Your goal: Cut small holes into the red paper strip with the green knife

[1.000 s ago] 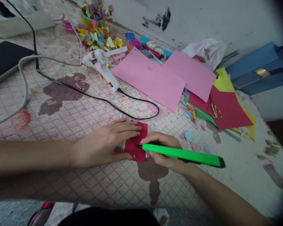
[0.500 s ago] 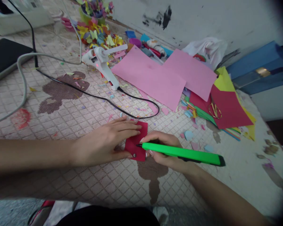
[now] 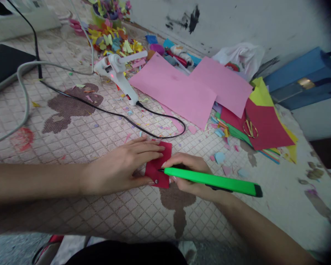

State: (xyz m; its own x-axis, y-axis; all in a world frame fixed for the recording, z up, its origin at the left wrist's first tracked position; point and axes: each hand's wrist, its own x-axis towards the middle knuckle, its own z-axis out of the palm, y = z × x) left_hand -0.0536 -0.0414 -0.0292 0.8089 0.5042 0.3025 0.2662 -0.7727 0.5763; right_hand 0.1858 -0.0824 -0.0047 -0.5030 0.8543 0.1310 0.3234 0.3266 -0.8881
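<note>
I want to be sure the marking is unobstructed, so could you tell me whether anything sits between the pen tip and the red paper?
Nothing visible does. The right hand holds the green pen with its tip on the red paper, and the left hand lies flat on the paper's left part, clear of the tip.

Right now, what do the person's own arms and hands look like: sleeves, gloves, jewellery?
Both forearms are bare as far as the picture shows: no sleeves, no gloves. The left hand shows no ring, watch or bracelet. The right hand shows none either, and its fingernails look short and unpainted. No markings are visible on either arm.
</note>
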